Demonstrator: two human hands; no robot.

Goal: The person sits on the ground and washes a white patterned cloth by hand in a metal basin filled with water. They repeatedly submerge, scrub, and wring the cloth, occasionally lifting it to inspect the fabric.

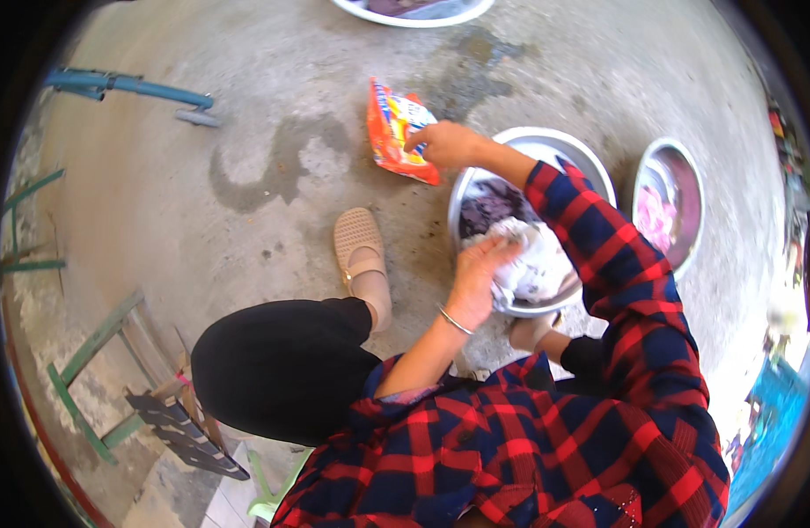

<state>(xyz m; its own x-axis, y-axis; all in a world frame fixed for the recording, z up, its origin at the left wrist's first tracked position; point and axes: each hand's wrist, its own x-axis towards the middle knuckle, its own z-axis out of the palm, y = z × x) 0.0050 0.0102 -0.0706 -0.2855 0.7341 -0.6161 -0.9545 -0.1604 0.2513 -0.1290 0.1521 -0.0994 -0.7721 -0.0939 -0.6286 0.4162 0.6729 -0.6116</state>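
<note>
My left hand (481, 264), with a bangle on its wrist, is closed on a white cloth (537, 264) with dark spots, bunched over the near side of a round metal basin (605, 176). Dark wet fabric (493, 208) lies in the basin, behind the cloth. My right arm reaches across the basin toward the left. At its end, my right hand (449, 145) has its fingers bent against an orange, white and blue plastic packet (392, 136), closed on its right side. The packet leans upright on the concrete floor; its opening is not clear from here.
To the right stands another basin (692, 189) with pink cloth (656, 218). A third basin (422, 19) is cut off at the top. Blue metal legs (141, 85), a green frame (97, 352) and dark slats (185, 436) are at the left. Wet patches mark the floor (273, 163).
</note>
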